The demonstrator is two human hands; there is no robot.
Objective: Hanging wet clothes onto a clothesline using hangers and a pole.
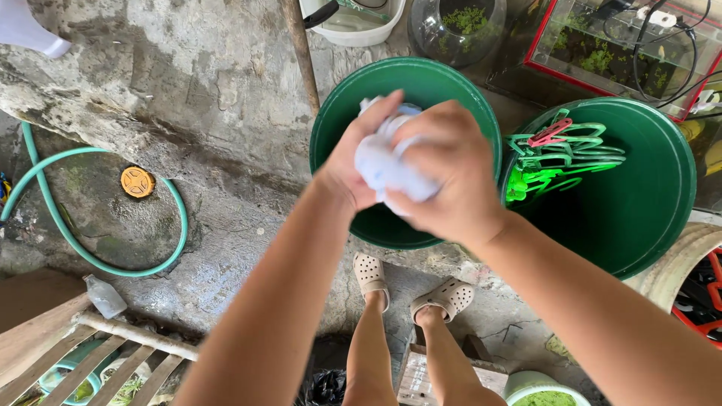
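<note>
Wringing step: both hands, left hand (353, 169) and right hand (444, 177), clenched tight around white cloth (387, 165), centre frame, above green bucket (338, 128). Next move called for harder twist, I judged.

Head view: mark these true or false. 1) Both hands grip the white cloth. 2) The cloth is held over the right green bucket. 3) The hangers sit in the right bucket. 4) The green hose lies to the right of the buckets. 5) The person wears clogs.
1) True: the left hand and right hand both clutch the white cloth.
2) False: it is held over the left green bucket, not the right green bucket.
3) True: the green hangers, with one pink one, lie in the right bucket.
4) False: the green hose curls on the concrete to the left.
5) True: beige clogs on both feet.
</note>
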